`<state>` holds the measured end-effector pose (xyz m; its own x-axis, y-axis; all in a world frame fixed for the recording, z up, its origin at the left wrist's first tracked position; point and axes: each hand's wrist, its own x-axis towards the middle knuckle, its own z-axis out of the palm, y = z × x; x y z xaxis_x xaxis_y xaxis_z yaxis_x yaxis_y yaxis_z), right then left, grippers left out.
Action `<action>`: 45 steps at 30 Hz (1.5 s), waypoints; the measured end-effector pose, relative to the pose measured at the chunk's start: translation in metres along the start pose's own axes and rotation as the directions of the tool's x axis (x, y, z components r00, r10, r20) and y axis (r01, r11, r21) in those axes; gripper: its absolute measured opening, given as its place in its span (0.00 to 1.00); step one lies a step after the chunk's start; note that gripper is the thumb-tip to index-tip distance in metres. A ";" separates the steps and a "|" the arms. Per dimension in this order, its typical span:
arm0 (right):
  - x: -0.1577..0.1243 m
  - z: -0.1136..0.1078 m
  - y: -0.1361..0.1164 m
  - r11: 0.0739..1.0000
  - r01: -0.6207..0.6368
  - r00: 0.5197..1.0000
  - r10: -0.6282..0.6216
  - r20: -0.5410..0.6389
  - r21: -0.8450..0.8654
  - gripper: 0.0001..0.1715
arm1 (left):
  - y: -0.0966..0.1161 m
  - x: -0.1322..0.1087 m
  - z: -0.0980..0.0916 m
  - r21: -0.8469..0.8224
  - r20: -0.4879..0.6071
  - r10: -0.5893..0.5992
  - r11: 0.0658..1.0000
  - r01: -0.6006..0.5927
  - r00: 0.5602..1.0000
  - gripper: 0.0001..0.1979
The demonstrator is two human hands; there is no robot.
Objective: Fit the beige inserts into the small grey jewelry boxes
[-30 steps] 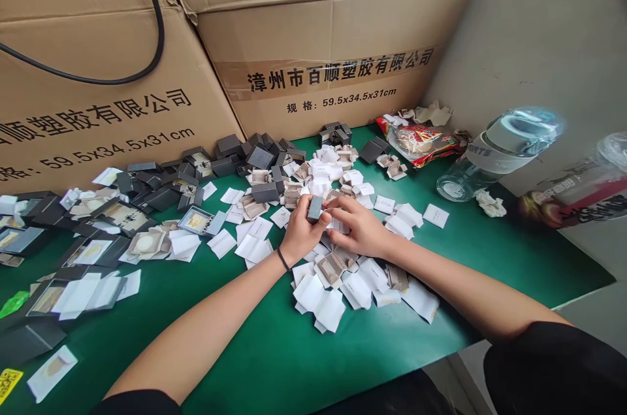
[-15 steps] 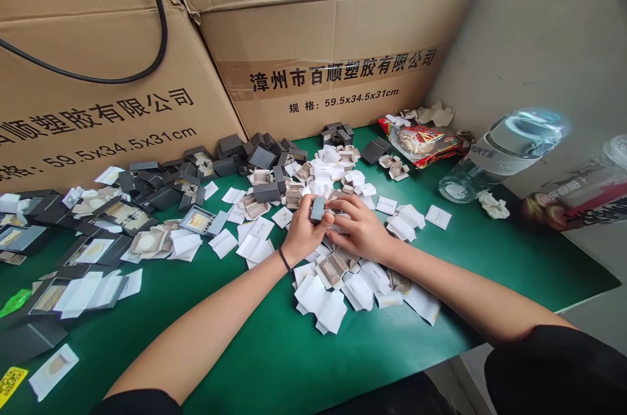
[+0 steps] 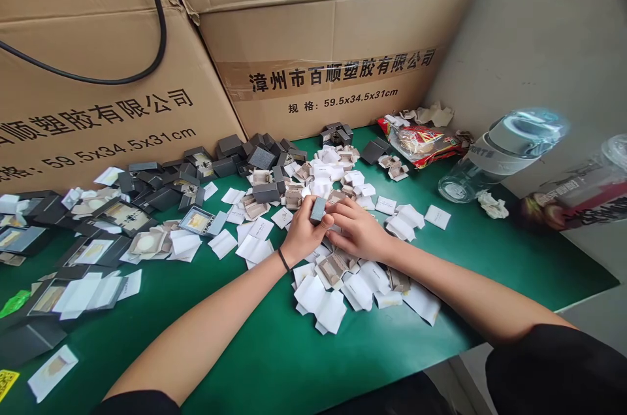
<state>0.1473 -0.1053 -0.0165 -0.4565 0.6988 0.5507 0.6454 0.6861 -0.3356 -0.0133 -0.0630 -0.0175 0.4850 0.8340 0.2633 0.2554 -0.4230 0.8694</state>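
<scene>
My left hand is closed round a small dark grey box, its thumb along the near side. From the right, my right hand reaches in with bent fingers, their tips against the box's right side. What lies under those fingers is hidden. Both hands are above a heap of folded white paper slips and beige-grey cardboard inserts. Just left of them, another dark grey box lies among the slips.
Opened dark boxes are piled at the left and back of the green table. Large cartons form a wall behind. At the right stand a clear bottle, a red snack bag and crumpled tissue.
</scene>
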 end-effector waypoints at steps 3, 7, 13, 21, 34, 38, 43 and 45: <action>-0.001 0.000 0.001 1.000 -0.004 1.000 0.004 -0.001 0.023 0.09 | -0.001 0.000 0.000 -0.009 0.005 -0.005 1.000 0.005 1.000 0.28; -0.002 0.001 0.002 0.999 -0.011 1.000 0.012 -0.018 0.051 0.09 | -0.001 0.000 0.000 -0.028 0.007 -0.008 1.000 0.008 1.000 0.27; -0.002 0.001 0.002 0.998 -0.031 0.999 0.033 -0.023 0.058 0.09 | -0.002 0.001 -0.001 -0.029 0.012 -0.023 0.999 0.023 1.000 0.25; -0.002 0.003 0.002 0.999 -0.030 0.999 0.030 -0.015 0.039 0.10 | 0.000 0.001 -0.001 -0.021 0.022 -0.042 0.999 0.042 0.999 0.20; -0.005 0.004 0.005 0.999 -0.035 0.999 0.034 0.010 0.034 0.09 | 0.001 0.001 0.000 0.087 0.016 -0.004 0.996 0.002 1.000 0.17; -0.005 0.004 0.005 0.999 -0.036 0.999 0.035 0.012 0.039 0.10 | 0.000 0.002 0.001 0.094 0.027 0.004 0.996 -0.007 1.000 0.18; -0.004 0.003 0.004 0.999 -0.028 1.000 0.028 0.000 0.028 0.09 | 0.001 0.002 0.001 0.101 0.025 0.007 0.995 -0.010 1.000 0.18; -0.004 0.003 0.005 0.999 -0.025 1.000 0.025 -0.001 0.024 0.09 | 0.002 0.002 0.000 0.105 0.024 0.012 0.994 -0.015 1.000 0.17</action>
<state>0.1504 -0.1045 -0.0231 -0.4396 0.7157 0.5427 0.6421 0.6729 -0.3672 -0.0117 -0.0622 -0.0155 0.5078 0.8201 0.2637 0.3347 -0.4699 0.8168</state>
